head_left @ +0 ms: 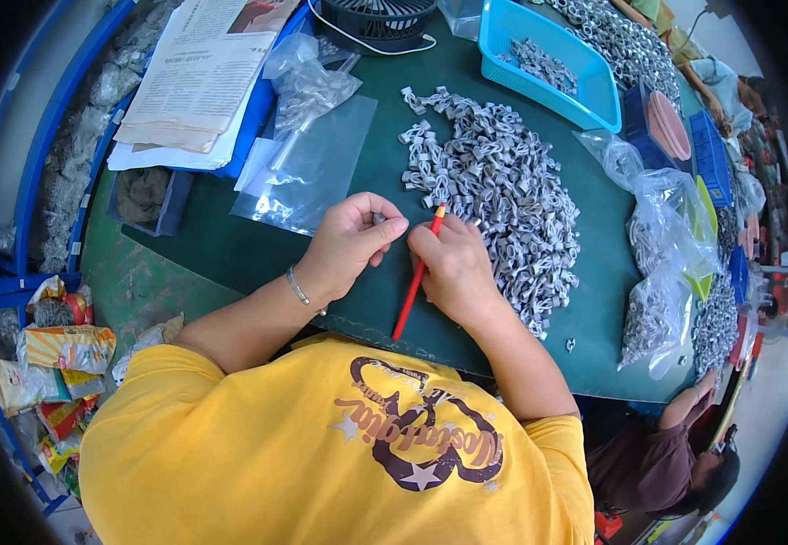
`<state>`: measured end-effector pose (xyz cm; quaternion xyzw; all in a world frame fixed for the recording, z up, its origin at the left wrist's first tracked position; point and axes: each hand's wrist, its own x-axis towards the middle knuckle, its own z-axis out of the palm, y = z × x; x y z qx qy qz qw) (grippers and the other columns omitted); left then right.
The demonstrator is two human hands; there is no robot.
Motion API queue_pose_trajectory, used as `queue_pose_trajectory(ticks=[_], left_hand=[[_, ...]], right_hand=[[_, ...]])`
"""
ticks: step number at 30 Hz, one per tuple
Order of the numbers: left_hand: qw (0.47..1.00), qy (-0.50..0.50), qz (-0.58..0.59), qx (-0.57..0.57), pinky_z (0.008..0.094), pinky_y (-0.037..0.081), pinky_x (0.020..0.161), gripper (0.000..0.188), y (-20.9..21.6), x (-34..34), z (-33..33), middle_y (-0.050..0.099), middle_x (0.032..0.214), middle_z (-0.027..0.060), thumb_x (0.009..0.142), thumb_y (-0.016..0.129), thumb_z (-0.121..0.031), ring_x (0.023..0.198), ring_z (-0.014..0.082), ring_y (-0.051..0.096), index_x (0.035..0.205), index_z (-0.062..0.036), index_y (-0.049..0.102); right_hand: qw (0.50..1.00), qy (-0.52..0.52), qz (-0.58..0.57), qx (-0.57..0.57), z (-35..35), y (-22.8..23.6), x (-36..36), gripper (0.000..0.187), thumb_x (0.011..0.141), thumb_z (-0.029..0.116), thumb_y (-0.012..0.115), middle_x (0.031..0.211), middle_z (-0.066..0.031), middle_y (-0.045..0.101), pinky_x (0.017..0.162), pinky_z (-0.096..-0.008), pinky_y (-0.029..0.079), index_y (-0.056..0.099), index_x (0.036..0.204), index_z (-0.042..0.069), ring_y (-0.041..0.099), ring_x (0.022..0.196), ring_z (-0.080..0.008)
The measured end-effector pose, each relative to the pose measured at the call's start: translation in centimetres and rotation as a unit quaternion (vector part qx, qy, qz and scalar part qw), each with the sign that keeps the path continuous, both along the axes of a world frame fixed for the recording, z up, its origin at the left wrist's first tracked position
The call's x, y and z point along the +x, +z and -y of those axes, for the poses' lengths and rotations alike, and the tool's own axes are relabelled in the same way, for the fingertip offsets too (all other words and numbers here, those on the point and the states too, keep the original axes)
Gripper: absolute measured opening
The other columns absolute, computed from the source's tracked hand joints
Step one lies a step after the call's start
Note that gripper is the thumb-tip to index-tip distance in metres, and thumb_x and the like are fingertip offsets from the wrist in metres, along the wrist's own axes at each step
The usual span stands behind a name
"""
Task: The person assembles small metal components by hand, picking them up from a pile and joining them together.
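Note:
My left hand (347, 238) is closed, with a small grey metal piece (378, 218) pinched between thumb and fingertips. Most of that piece is hidden by the fingers. Just to its right, my right hand (456, 265) grips a red pencil (408, 300), tip pointing up and away, its long end hanging toward me. Both hands hover over the near part of the green table (371, 313). A large heap of small grey looped metal parts (512, 182) spreads beyond and to the right of my right hand.
A turquoise basket (548, 86) of metal parts stands at the back. Clear plastic bags (662, 272) of parts line the right side. Newspapers (196, 73), a flat plastic bag (317, 163) and a fan (371, 20) lie far left. Another person (653, 463) works at lower right.

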<state>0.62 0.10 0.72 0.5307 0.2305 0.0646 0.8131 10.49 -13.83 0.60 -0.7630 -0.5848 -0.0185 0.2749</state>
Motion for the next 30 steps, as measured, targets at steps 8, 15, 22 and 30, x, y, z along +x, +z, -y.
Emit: queue_pose_trajectory(ticks=[8,15,22,30], left_hand=[[0.984,-0.017,0.095,0.15,0.0139,0.037,0.056,0.033,-0.2,-0.2,0.8,0.054,0.077,-0.0022,0.071,0.07,-0.001,0.063,0.0004,0.044,0.101,-0.0021,0.057],[0.973,-0.03,0.156,0.17,0.0164,0.041,0.06,0.021,1.0,-0.3,1.1,0.06,0.081,0.002,0.073,0.067,0.001,0.068,0.0038,0.051,0.093,0.001,0.061],[0.943,-0.019,0.178,0.281,0.0176,0.041,0.058,0.02,1.6,-0.4,0.9,0.059,0.082,0.0057,0.072,0.067,0.003,0.069,0.0074,0.054,0.091,0.0006,0.061],[0.941,-0.009,0.215,0.261,0.0183,0.041,0.057,0.023,1.7,0.1,1.3,0.058,0.081,0.0062,0.072,0.066,0.005,0.069,0.0081,0.054,0.094,0.0007,0.062]], right_hand=[[0.799,-0.037,-0.516,0.306,1.3,1.5,-0.3,0.029,0.072,-0.013,0.06,0.097,-0.0163,0.056,0.066,-0.026,0.051,0.038,0.075,0.005,0.06,0.078,-0.0158],[0.696,0.019,-0.618,0.365,2.1,1.4,-0.5,0.027,0.076,-0.011,0.058,0.098,-0.0201,0.055,0.067,-0.0298,0.054,0.037,0.079,0.006,0.062,0.079,-0.0207],[0.676,-0.016,-0.649,0.349,2.2,1.3,-0.7,0.023,0.079,-0.006,0.058,0.092,-0.0186,0.057,0.062,-0.0275,0.053,0.039,0.08,0.006,0.06,0.07,-0.0186],[0.767,-0.009,-0.503,0.398,2.4,0.7,-1.2,0.038,0.069,-0.017,0.06,0.1,-0.0183,0.051,0.078,-0.0335,0.052,0.034,0.085,0.006,0.059,0.094,-0.0282]])
